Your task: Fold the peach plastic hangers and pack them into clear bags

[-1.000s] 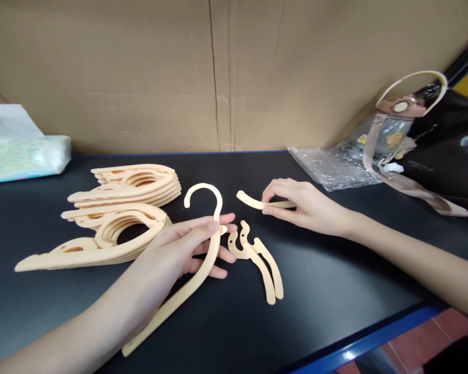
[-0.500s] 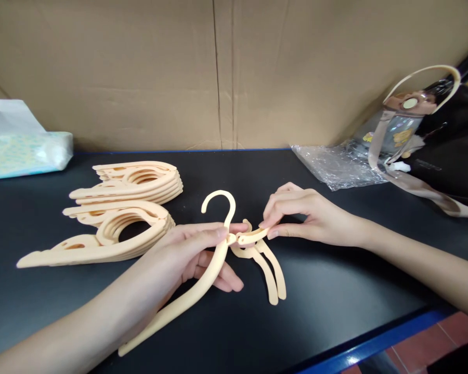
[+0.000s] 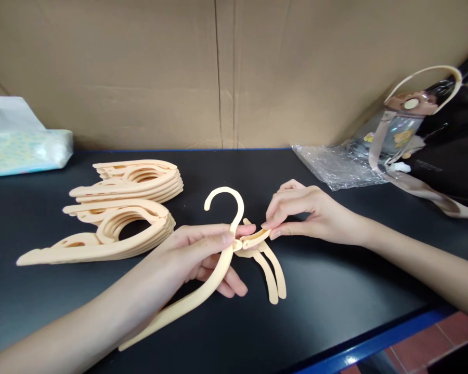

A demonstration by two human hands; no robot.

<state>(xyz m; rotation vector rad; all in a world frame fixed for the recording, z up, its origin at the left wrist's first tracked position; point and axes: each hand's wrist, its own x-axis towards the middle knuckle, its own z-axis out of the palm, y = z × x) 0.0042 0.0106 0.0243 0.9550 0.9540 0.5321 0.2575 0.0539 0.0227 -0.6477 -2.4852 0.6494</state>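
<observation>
My left hand (image 3: 206,254) grips a cream plastic folding hanger (image 3: 208,288) near its joint, thumb on top. The hook points up and away, and one long arm slopes down toward the table's front. My right hand (image 3: 296,210) pinches the far end of a short curved cream plastic piece (image 3: 256,239) between thumb and fingertips. The near end of that piece lies at the hanger's joint; whether it is locked in, I cannot tell. Just beyond and below lie loose curved cream pieces (image 3: 271,275), partly hidden by the short piece and my left fingers.
Two stacks of folded cream hangers, a near stack (image 3: 101,246) and a far stack (image 3: 140,182), lie at left on the black table (image 3: 335,322). A tissue pack (image 3: 27,150) stands behind them. Back right are clear plastic wrap (image 3: 327,163), a strapped bottle (image 3: 403,124) and a black bag (image 3: 452,145).
The hanger in my left hand has shifted slightly right, its hook swinging right. The short piece and my right hand have moved a little right with it. Both hands keep their hold.
</observation>
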